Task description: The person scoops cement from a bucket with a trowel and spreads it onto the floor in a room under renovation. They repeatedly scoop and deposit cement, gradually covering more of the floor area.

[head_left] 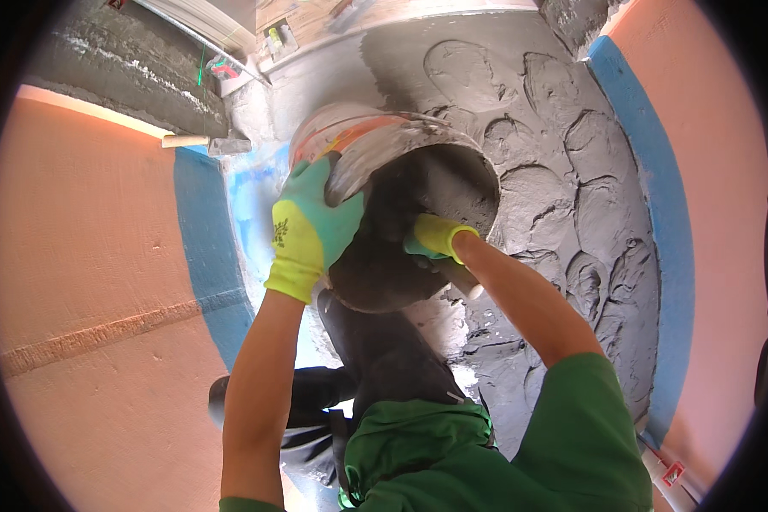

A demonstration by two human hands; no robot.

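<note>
A large bucket (316, 141) lies tipped toward me, its wide mouth showing dark grey mortar (461, 192) inside. My left hand (320, 213), in a yellow-and-teal glove, is closed on the bucket's rim at the left. Inside the mouth, my right hand (435, 235), in a matching glove, is closed round a tool handle (461, 277) whose pale end sticks out below the wrist. The tool's working end is hidden in the shadow of the bucket. Beneath and to the right, wet grey mortar (538, 205) covers the floor in overlapping rounded dabs.
Pink walls with blue lower bands (648, 171) stand on both sides. A hammer-like tool with a wooden handle (185, 141) lies at the upper left. Beyond it are a red-and-grey device (224, 68) and a small yellow-topped item (275, 38). My dark-trousered legs (384, 350) are close below the bucket.
</note>
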